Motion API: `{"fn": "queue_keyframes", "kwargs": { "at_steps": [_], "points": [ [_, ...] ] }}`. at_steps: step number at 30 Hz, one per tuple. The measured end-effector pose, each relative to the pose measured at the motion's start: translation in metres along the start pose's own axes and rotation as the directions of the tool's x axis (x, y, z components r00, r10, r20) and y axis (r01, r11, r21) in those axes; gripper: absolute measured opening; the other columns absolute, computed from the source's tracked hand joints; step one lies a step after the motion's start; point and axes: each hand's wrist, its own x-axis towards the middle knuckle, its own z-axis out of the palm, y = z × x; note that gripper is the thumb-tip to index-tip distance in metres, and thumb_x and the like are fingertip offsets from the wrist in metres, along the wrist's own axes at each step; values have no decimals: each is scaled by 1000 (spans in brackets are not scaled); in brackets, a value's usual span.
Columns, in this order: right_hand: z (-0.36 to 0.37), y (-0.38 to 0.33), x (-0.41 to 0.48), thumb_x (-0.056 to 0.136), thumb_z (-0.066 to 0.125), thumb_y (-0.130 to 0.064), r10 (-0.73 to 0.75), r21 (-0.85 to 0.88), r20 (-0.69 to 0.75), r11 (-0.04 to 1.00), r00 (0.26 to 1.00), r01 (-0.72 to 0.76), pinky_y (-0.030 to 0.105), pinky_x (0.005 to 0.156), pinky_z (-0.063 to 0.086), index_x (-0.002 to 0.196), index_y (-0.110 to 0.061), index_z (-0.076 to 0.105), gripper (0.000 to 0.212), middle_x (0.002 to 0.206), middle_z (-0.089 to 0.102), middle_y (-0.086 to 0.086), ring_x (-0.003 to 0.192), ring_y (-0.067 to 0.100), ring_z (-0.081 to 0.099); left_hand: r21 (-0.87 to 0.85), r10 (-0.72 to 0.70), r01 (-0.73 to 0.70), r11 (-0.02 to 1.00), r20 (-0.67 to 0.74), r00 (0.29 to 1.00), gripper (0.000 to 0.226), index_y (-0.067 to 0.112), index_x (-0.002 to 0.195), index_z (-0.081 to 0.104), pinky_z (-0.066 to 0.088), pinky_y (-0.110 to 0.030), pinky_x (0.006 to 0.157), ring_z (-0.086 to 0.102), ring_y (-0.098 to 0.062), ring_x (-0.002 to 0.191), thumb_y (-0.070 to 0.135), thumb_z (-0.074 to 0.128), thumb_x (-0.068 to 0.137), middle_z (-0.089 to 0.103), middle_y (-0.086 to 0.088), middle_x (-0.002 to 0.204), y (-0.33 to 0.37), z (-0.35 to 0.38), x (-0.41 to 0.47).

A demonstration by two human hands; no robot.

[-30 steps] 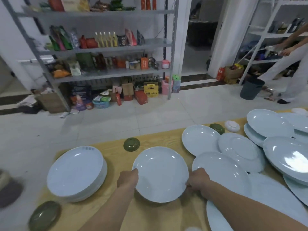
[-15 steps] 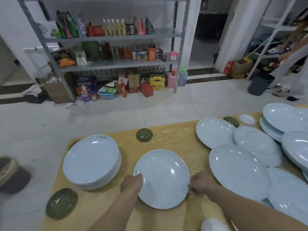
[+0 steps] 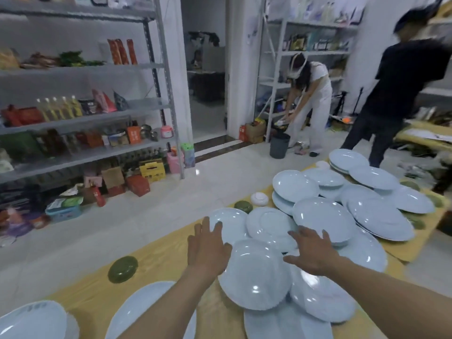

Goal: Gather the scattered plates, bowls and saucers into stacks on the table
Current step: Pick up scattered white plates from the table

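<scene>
- Pale blue round ceramic plates lie overlapped across the yellow wooden worktop.
- Left hand and right hand hover above them, fingers spread, holding nothing.
- Dark green bowl sits alone near the far edge.

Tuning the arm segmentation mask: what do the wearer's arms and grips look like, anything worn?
Nothing worn shows. Left grip and right grip are bare: no gloves, rings or tape. Left forearm and right forearm are bare to the frame edge, with no sleeve, watch or band in view.
</scene>
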Motion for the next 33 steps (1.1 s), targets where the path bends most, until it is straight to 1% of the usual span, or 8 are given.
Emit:
{"fn": "queue_keyframes", "kwargs": {
  "at_steps": [7, 16, 19, 21, 24, 27, 31, 33],
  "points": [
    [-20, 160, 18, 87, 41, -73, 200, -16, -6, 980, 980, -200, 58, 119, 3, 155, -31, 10, 85, 164, 1, 7, 151, 26, 6, 114, 252, -254, 960, 34, 967, 64, 25, 153, 16, 22, -45, 115, 7, -29, 148, 42, 42, 97, 0, -7, 163, 150, 30, 61],
    [-12, 284, 104, 89, 49, -66, 211, 209, 111, 950, 971, -230, 48, 117, 20, 155, -28, 11, 85, 162, 15, 4, 148, 28, 20, 61, 154, -168, 984, 187, 970, 65, 28, 153, 15, 19, -46, 118, 9, -28, 148, 41, 42, 96, 2, -7, 163, 273, 111, 154],
    [0, 301, 131, 90, 59, -53, 221, 436, 194, 853, 956, -286, 41, 110, 37, 150, -22, 27, 75, 149, 41, 5, 135, 27, 42, -15, 46, -44, 999, 238, 970, 61, 29, 150, 23, 27, -41, 112, 22, -26, 143, 43, 45, 95, 17, -7, 159, 288, 135, 174],
    [7, 306, 149, 91, 63, -42, 244, 564, 250, 750, 937, -345, 36, 106, 40, 144, -16, 37, 65, 143, 47, 7, 130, 27, 47, -172, -115, 168, 971, 284, 952, 60, 29, 147, 31, 36, -39, 107, 35, -26, 135, 42, 50, 92, 33, -7, 149, 290, 151, 189],
    [20, 312, 175, 90, 66, -28, 305, 628, 283, 657, 909, -416, 30, 100, 41, 137, -9, 47, 55, 137, 51, 9, 125, 28, 50, -445, -325, 470, 762, 364, 873, 64, 19, 145, 36, 45, -37, 99, 48, -31, 123, 30, 59, 86, 49, -12, 135, 286, 171, 208],
    [34, 315, 194, 85, 71, -20, 325, 679, 352, 557, 878, -478, 35, 99, 48, 132, -6, 53, 53, 130, 56, 11, 114, 30, 59, -514, -438, 616, 597, 434, 787, 59, 9, 144, 37, 42, -27, 91, 49, -32, 125, 15, 58, 89, 49, -13, 139, 280, 184, 218],
    [46, 316, 206, 78, 72, -5, 358, 682, 367, 524, 858, -510, 38, 88, 56, 102, 3, 66, 25, 101, 67, 18, 92, 31, 67, -515, -492, 686, 514, 479, 727, 28, 14, 113, 60, 51, -39, 95, 60, -34, 109, 14, 65, 86, 62, -12, 118, 273, 196, 225],
    [49, 315, 209, 76, 69, 2, 387, 690, 337, 519, 858, -505, 32, 75, 53, 83, -2, 65, 9, 88, 64, 16, 78, 27, 62, -545, -500, 729, 415, 533, 683, 23, 14, 84, 61, 54, -42, 91, 64, -35, 101, 10, 76, 66, 66, -12, 102, 269, 203, 231]
  ]
}}
